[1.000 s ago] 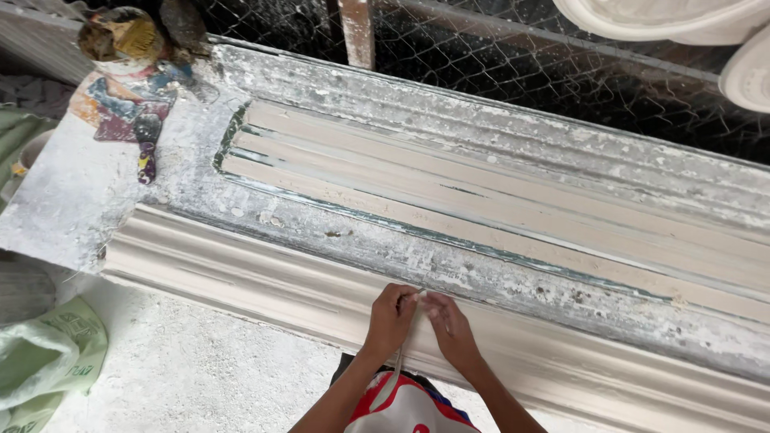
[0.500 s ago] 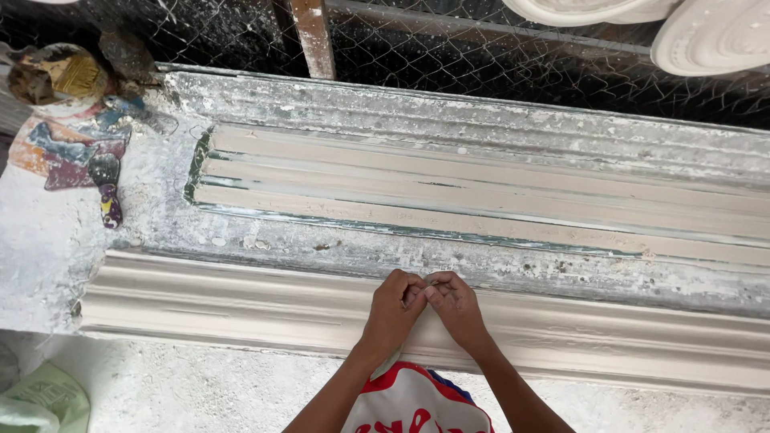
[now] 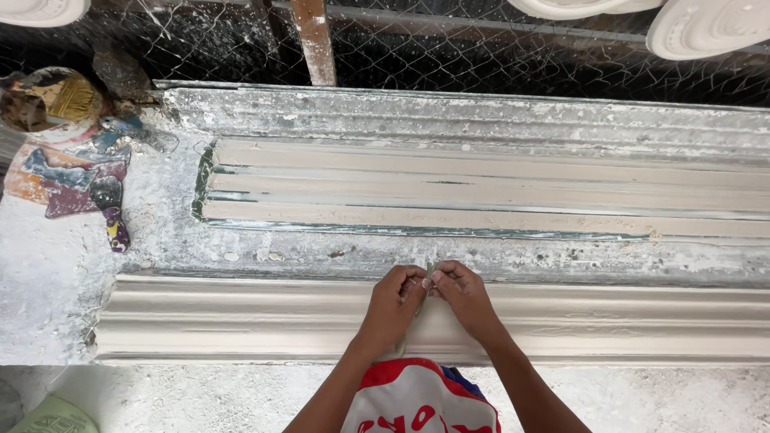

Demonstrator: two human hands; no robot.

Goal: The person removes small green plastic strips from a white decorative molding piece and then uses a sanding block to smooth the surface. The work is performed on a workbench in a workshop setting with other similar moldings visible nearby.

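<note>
My left hand [image 3: 395, 303] and my right hand [image 3: 460, 295] meet fingertip to fingertip over the far edge of a long cream plaster cornice moulding [image 3: 241, 317] that lies across the bench in front of me. Both pinch a thin pale strand or fibre [image 3: 431, 273] between thumb and fingers; what it is stays too small to tell. Just beyond the hands runs a long plaster-crusted mould [image 3: 497, 192] with a smooth ridged cream cast lying in it.
A dark handled brush [image 3: 115, 227] lies on a plaster-caked bench surface [image 3: 48, 273] at the left, beside a bowl with fibres [image 3: 50, 103]. Wire mesh and a wooden post [image 3: 314, 40] stand behind. White round plaster mouldings [image 3: 706, 24] hang at the top.
The view has swung left and down, so the mould and cornice now lie level across the frame. My hands have stayed together at the cornice's far edge, pinching the strand.
</note>
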